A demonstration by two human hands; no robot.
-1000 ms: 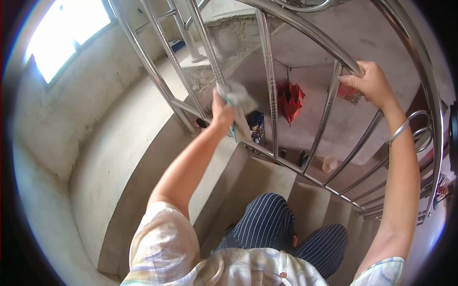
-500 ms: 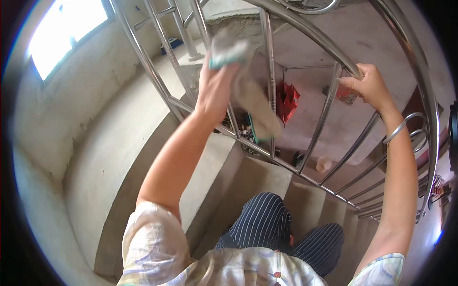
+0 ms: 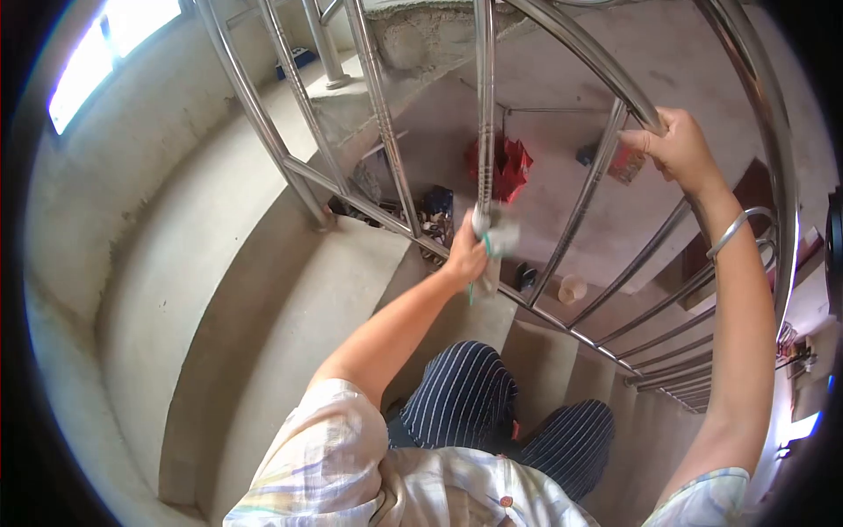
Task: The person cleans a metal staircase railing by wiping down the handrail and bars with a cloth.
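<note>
A pale grey cloth (image 3: 500,237) with a green edge, blurred by motion, is in my left hand (image 3: 465,253). My left fingers are closed with the cloth round the low part of an upright steel baluster (image 3: 486,114), just above the bottom rail (image 3: 395,223). Higher up on the right, my right hand (image 3: 687,154) grips the end of a thick curved steel rail (image 3: 590,48), close to where a slanting baluster (image 3: 580,206) meets it. A metal bangle (image 3: 727,237) circles my right wrist.
Concrete steps (image 3: 290,316) curve down beneath me beside a rough wall (image 3: 167,140) with a bright window (image 3: 110,61). Through the railing, a lower floor holds a red crumpled object (image 3: 509,171), a pale bucket (image 3: 572,288) and dark shoes (image 3: 525,277).
My left hand has come down and to the right with the cloth, from the upper railing to the baluster's lower part. My right hand keeps its grip on the curved rail.
</note>
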